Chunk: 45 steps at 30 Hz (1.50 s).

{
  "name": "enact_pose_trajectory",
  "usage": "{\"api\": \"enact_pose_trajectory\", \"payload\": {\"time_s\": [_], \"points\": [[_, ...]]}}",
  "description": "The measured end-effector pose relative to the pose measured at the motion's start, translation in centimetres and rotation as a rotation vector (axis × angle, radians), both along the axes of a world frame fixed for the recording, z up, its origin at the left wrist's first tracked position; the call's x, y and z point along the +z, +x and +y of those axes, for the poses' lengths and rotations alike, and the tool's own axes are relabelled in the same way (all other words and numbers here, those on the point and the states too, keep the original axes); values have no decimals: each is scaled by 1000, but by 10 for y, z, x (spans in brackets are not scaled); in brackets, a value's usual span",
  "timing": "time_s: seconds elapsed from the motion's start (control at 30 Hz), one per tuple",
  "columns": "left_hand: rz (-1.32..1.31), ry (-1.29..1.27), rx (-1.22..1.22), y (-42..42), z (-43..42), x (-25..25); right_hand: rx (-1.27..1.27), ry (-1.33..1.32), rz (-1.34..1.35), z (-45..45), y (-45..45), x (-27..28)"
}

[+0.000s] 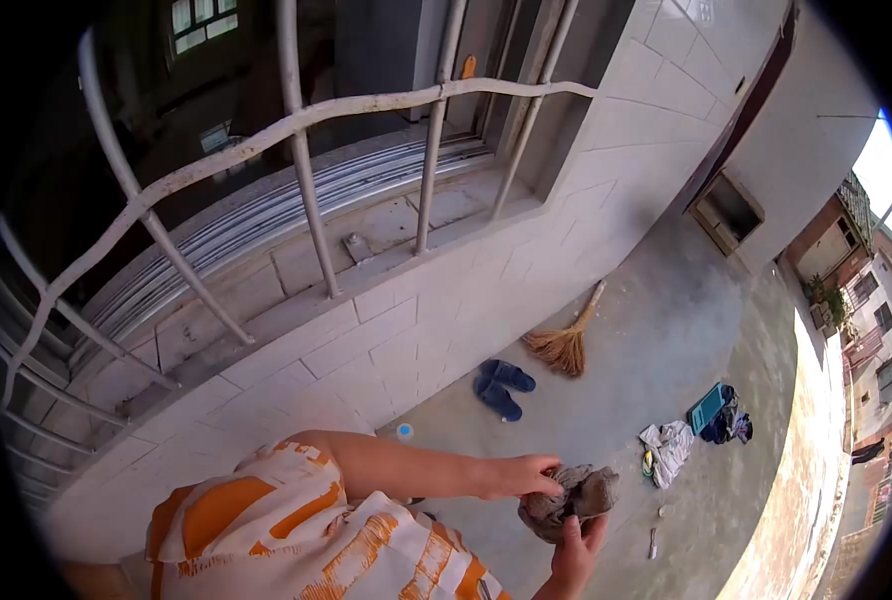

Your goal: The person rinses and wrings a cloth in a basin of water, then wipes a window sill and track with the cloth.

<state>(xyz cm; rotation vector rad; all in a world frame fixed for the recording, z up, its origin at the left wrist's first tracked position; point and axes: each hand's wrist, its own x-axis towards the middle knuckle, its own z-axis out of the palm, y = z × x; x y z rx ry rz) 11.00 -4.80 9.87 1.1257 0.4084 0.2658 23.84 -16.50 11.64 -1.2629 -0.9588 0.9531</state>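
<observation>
A crumpled, dirty grey-brown cloth (pixel 540 515) is bunched up between my two hands, out in front of my body. My left hand (pixel 522 476) reaches in from the left and grips its upper side with fingers closed. From below, my right hand (pixel 576 556) holds the lower edge, thumb and fingers pressed on the fabric. Folds of the cloth hide some of the fingertips. A dark hollow shows in the middle of the bundle.
A barred window (pixel 306 190) in a white tiled wall (pixel 446 310) runs along the left. On the concrete floor lie blue slippers (pixel 501 388), a straw broom (pixel 561 348), a whitish cloth (pixel 669 450), a teal plastic item (pixel 706 409) beside dark cloth (pixel 731 422), and a small brush-like item (pixel 653 543).
</observation>
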Motion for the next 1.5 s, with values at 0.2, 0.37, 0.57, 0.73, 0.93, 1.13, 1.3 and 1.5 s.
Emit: {"api": "enact_pose_trajectory", "payload": {"time_s": [0.2, 0.37, 0.57, 0.73, 0.93, 1.13, 1.3, 1.5], "points": [[-220, 64, 499, -135, 2, 107, 457, 124, 255, 103, -77, 72], [-507, 80, 920, -186, -17, 114, 607, 55, 658, 144, -137, 88], [-675, 155, 971, -259, -39, 142, 573, 789, -772, 117, -246, 145], [-104, 653, 1046, -326, -92, 126, 606, 244, 250, 123, -296, 144], [329, 1489, 1409, -404, -157, 101, 652, 85, 366, 96, -325, 131], [631, 1748, 1775, -446, -180, 101, 385, 1007, -460, 131, -388, 153], [816, 1812, 1747, -459, -166, 95, 777, 966, -757, 184, -440, 154], [933, 1538, 1781, -463, -154, 92, 921, 1109, -1135, 191, -485, 116]]}}
